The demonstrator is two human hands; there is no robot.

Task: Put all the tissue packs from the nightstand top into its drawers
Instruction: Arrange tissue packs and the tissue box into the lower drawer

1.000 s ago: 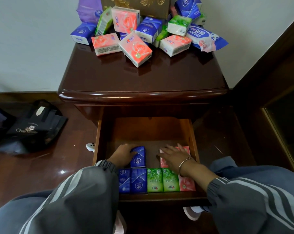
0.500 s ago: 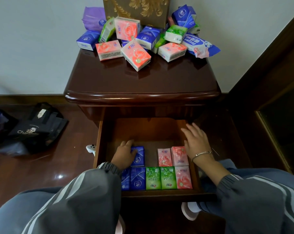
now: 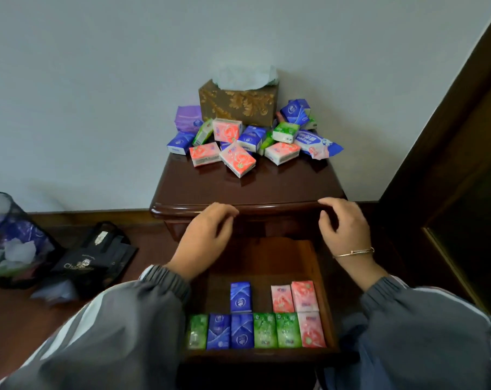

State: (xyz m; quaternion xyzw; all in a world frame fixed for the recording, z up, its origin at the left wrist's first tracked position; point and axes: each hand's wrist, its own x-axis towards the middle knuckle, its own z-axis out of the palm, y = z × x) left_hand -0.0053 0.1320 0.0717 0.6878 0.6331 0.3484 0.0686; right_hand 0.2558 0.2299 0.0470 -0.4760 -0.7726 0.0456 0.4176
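Hands: left hand (image 3: pixel 207 235) and right hand (image 3: pixel 344 226) empty, fingers loosely curled, mid-frame at dark glossy wooden nightstand's (image 3: pixel 238 190) front edge; open wooden drawer's (image 3: pixel 267 257) rear half bare.

The mesh bin (image 3: pixel 2 235) is cut off by the left edge. The left sleeve (image 3: pixel 120 333) hides the lower-left corner of the drawer (image 3: pixel 255 355). The rear tissue packs (image 3: pixel 295 111) sit half hidden behind others, their print too small to read.

Drawer (image 3: pixel 267 354): three green packs (image 3: pixel 264 330), three blue packs (image 3: pixel 241 296), three pink packs (image 3: pixel 305 295). Nightstand top (image 3: pixel 238 190): one tissue box (image 3: pixel 238 104), one purple pack (image 3: pixel 188 116).
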